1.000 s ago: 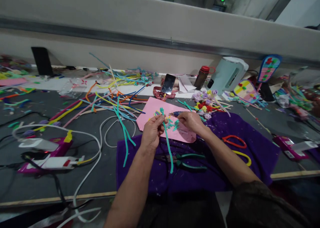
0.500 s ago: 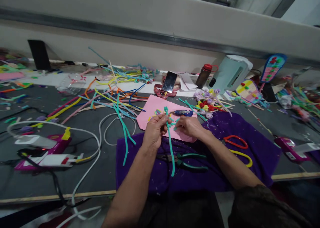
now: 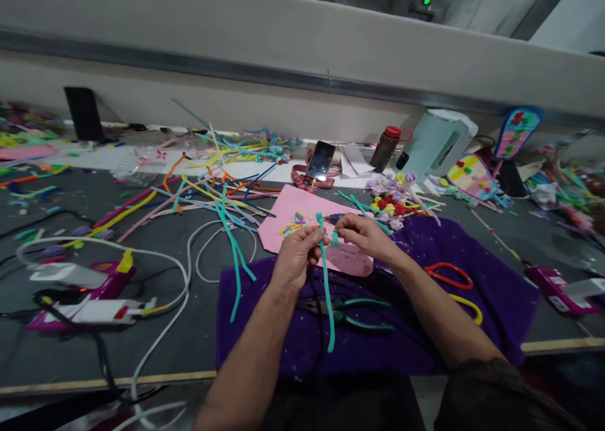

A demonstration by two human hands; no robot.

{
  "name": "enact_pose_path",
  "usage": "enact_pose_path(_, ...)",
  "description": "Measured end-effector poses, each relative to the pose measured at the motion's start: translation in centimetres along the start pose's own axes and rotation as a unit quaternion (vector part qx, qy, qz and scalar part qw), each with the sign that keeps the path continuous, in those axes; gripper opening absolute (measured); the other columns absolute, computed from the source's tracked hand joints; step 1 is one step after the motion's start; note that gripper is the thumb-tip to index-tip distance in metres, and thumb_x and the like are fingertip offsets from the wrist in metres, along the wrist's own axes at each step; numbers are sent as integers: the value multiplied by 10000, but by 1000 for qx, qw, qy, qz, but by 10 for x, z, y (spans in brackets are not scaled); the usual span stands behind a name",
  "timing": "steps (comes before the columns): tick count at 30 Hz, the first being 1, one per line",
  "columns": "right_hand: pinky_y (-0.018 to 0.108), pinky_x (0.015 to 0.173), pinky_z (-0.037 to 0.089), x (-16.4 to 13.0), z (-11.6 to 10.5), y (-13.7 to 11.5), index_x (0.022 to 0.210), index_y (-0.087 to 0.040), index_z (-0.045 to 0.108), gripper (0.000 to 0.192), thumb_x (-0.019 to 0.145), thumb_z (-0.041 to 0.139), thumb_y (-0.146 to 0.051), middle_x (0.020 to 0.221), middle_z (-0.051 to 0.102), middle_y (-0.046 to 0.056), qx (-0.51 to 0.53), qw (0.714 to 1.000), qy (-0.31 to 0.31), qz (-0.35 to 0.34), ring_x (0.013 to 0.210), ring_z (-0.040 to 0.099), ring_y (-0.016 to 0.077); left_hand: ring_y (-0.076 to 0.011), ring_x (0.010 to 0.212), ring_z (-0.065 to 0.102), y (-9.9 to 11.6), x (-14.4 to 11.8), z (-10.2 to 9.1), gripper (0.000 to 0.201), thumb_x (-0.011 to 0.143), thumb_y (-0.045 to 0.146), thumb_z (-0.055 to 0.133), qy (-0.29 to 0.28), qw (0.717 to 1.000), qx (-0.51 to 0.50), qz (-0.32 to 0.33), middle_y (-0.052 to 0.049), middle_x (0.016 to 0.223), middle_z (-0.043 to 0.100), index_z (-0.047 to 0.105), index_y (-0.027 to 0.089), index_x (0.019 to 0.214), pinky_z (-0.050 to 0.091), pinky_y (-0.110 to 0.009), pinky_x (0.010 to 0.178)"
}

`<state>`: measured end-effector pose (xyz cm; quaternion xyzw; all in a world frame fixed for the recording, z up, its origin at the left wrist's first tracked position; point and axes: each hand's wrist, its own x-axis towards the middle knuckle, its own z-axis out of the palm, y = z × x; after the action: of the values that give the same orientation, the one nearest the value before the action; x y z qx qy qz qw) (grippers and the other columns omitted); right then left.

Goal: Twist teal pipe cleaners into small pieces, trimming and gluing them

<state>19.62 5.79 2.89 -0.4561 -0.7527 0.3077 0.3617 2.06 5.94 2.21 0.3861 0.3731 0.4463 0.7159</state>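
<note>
My left hand [image 3: 300,254] is closed in a pinch on a teal pipe cleaner [image 3: 326,292]. The stem hangs down towards me, and its curled top sticks up above the fingertips. Just to the right, the fingers of my right hand [image 3: 363,234] are pinched at a small curled teal pipe cleaner piece [image 3: 335,236]. Both hands are over a pink sheet [image 3: 288,201], where short yellow and purple pieces [image 3: 297,222] lie. A blue tool [image 3: 335,217] with a thin metal tip is partly hidden behind my right hand.
Green-handled pliers [image 3: 362,303] and scissors with red and yellow handles [image 3: 449,275] lie on a purple cloth [image 3: 406,336]. Loose pipe cleaners [image 3: 231,242] and a white cable [image 3: 186,273] are at left. Behind stand a phone [image 3: 321,159], a bottle [image 3: 385,149] and a pale jug [image 3: 435,142].
My right hand has lifted slightly from the pink sheet with a small teal piece at its fingertips. My left hand still holds the pipe cleaner. The view has shifted slightly.
</note>
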Motion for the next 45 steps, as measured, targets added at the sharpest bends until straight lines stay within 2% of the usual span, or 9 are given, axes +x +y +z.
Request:
enact_pose_path(4,204,553,372,-4,-2,-13,813,-147,540,98,805,481,-224,695,512,-9,82,997,2,6,603,460,91,-8,360,406,-5,1,1,293,624,377,683,-10,999,23,-21,17,603,584,586,113,710,253,-138,322)
enact_pose_path(12,237,629,396,-12,0,-18,793,-155,587,95,795,500,-194,731,575,15,-22,998,47,-42,666,524,117,-3,365,411,-7,0,4,262,655,358,667,-41,998,29,-35,18,594,584,587,113,700,258,-130,330)
enact_pose_path(18,237,631,401,-15,4,-21,807,-161,602,104,795,508,-204,739,595,18,-26,997,59,-45,674,540,121,-13,358,415,-8,-2,6,268,661,369,656,-50,997,34,-47,18,546,567,577,113,675,266,-136,342)
enact_pose_path(22,227,578,392,-15,7,-19,775,-157,601,113,772,551,-258,696,586,11,9,996,91,-5,629,523,114,-20,349,410,-7,-3,7,283,661,385,648,-52,997,41,-48,13,527,562,563,115,650,254,-143,336)
enact_pose_path(25,203,493,362,-16,9,-16,730,-151,582,155,762,561,-302,607,534,-14,96,991,75,54,534,472,88,-23,329,384,-8,-3,7,294,674,405,629,-62,996,45,-52,36,437,501,559,122,636,243,-146,336)
enact_pose_path(33,152,356,285,-17,12,-5,742,-140,549,248,712,620,-375,603,557,-13,396,904,-17,159,404,413,37,-19,350,369,-7,-6,9,313,668,418,634,-96,993,33,-63,35,461,488,539,121,629,237,-141,342)
enact_pose_path(35,148,337,267,-16,13,-1,736,-135,553,258,693,640,-374,612,567,-7,422,891,-18,168,389,415,33,-18,351,364,-6,-7,10,313,674,418,627,-98,993,29,-59,35,462,488,538,122,626,237,-140,343)
enact_pose_path(40,141,319,208,-13,15,4,653,-130,529,272,667,667,-364,508,500,-41,414,890,21,190,347,372,22,-20,345,356,-8,-6,11,314,675,422,623,-87,994,34,-57,44,420,458,545,124,619,236,-139,346)
enact_pose_path(45,154,327,151,-13,18,4,667,-134,510,289,661,675,-372,514,486,-50,467,863,10,192,336,326,11,-18,331,345,-10,-7,12,302,691,412,614,-92,994,29,-57,48,421,456,530,128,631,238,-139,340)
